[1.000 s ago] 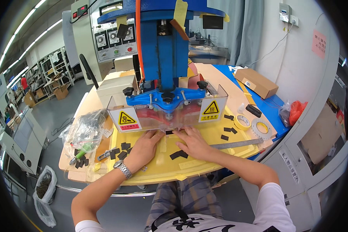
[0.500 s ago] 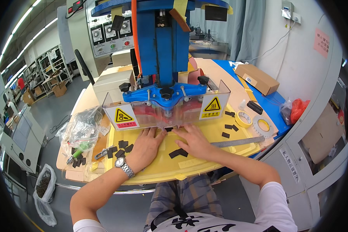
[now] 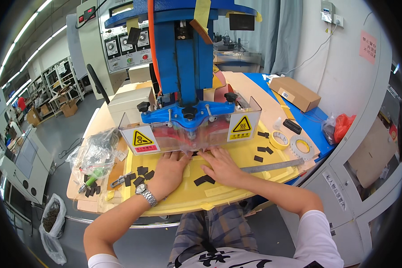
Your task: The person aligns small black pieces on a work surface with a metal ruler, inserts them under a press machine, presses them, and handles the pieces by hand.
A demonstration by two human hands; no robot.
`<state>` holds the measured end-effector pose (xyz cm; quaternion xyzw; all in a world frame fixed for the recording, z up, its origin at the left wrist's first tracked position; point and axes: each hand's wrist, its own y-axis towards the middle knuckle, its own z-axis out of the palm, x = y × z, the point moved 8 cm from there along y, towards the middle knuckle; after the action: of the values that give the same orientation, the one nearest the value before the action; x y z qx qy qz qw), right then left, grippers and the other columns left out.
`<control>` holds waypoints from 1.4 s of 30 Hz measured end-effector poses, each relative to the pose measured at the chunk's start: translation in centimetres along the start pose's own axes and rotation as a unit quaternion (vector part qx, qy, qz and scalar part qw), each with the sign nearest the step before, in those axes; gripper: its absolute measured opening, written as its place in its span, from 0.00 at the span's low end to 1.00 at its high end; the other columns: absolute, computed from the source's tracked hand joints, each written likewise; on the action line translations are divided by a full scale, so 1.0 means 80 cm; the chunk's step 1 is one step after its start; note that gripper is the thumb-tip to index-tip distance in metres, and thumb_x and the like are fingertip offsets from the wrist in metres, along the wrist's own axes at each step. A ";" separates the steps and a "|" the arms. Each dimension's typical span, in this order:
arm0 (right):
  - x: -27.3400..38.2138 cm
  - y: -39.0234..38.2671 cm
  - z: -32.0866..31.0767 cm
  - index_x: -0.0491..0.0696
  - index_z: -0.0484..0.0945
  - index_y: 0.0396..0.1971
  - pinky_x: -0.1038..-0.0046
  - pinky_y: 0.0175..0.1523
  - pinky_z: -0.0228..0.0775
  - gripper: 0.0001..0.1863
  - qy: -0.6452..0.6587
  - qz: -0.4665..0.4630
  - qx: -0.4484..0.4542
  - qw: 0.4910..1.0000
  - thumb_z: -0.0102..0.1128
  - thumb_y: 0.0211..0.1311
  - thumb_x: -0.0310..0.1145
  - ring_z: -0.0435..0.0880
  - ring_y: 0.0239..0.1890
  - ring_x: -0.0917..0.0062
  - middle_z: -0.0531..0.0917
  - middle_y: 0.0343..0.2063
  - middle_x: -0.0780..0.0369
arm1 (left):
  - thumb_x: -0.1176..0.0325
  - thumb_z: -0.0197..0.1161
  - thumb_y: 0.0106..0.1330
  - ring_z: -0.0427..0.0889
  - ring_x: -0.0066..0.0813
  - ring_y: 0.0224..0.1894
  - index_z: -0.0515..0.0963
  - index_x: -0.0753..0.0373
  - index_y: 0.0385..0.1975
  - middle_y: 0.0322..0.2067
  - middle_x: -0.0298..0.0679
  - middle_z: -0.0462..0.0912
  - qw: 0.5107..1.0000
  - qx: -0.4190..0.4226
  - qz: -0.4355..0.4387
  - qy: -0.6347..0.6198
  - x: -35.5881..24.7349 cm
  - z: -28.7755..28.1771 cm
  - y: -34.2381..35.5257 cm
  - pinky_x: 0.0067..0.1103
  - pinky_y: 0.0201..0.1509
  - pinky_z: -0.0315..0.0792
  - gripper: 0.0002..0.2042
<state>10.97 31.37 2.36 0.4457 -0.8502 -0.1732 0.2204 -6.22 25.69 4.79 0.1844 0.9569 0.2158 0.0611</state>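
Observation:
My left hand (image 3: 169, 170) lies flat on the yellow work surface (image 3: 236, 158), fingers reaching under the clear guard (image 3: 190, 134) of the blue press machine (image 3: 185, 67). My right hand (image 3: 221, 164) rests palm down beside it, fingertips also at the guard's lower edge. What the fingertips touch under the guard is hidden. A small black piece (image 3: 204, 180) lies by my right wrist. Several black pieces (image 3: 140, 174) sit to the left of my left hand, which wears a metal watch (image 3: 146, 194).
A crumpled clear plastic bag (image 3: 96, 154) with a green item lies at the left edge. A metal ruler (image 3: 272, 166), tape rolls (image 3: 280, 140), and more black pieces (image 3: 263, 149) lie on the right. A cardboard box (image 3: 295, 93) and a red bag (image 3: 343, 126) sit farther right.
Both hands stay flat at the guard's lower edge, with the fingertips slightly further under it. The view has tilted a little.

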 end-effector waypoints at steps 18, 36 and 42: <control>0.010 0.000 -0.010 0.38 0.78 0.73 0.49 0.76 0.66 0.31 0.007 -0.008 -0.024 1.000 0.69 0.78 0.40 0.73 0.70 0.49 0.77 0.66 0.48 | 0.73 0.61 0.73 0.82 0.58 0.63 0.77 0.53 0.79 0.58 0.55 0.86 0.997 -0.041 0.021 0.060 -0.007 0.006 0.000 0.45 0.68 0.77 0.31; 0.018 0.003 -0.014 0.42 0.74 0.79 0.48 0.75 0.66 0.34 -0.013 -0.022 -0.009 1.000 0.69 0.78 0.37 0.74 0.69 0.48 0.76 0.66 0.47 | 0.70 0.62 0.74 0.81 0.59 0.66 0.81 0.57 0.75 0.62 0.58 0.84 0.998 -0.026 0.000 0.058 -0.005 0.012 0.002 0.47 0.72 0.75 0.28; 0.016 0.003 -0.014 0.42 0.76 0.78 0.49 0.73 0.66 0.34 -0.007 -0.031 -0.018 0.999 0.69 0.76 0.37 0.74 0.69 0.49 0.76 0.64 0.48 | 0.71 0.59 0.76 0.84 0.57 0.62 0.79 0.54 0.77 0.58 0.57 0.86 0.995 -0.058 0.009 0.085 -0.007 0.010 0.002 0.45 0.68 0.77 0.28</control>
<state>10.76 30.35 3.66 0.4664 -0.8342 -0.1984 0.2173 -5.49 25.90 4.13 0.1705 0.9427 0.2864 -0.0120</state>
